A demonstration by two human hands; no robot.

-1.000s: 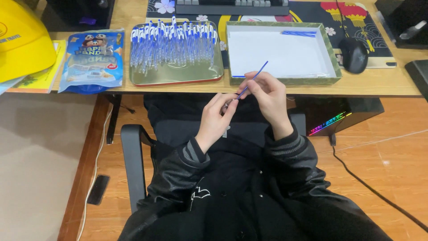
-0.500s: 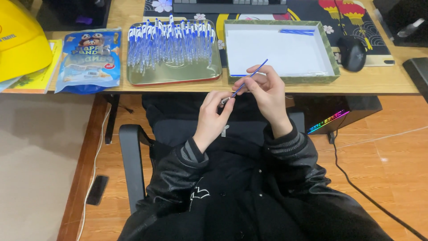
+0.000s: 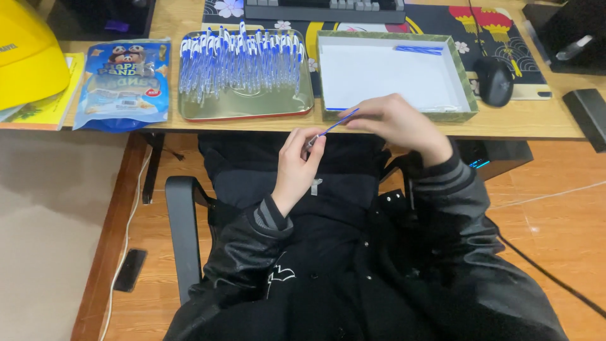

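Note:
My left hand pinches a small pen tip piece just below the desk edge. My right hand grips the upper end of a thin blue refill that slants down to the left hand. Behind the hands, a metal tray holds several blue-and-clear pens. To its right sits a green-rimmed box with a white floor and a few blue refills at its far side.
A blue snack bag lies left of the tray, with a yellow helmet further left. A black mouse and a keyboard sit on a patterned mat. My black jacket and chair armrest fill the foreground.
Both hands have shifted slightly. The refill now lies flatter, and my right hand has slid toward its upper end, away from the left hand.

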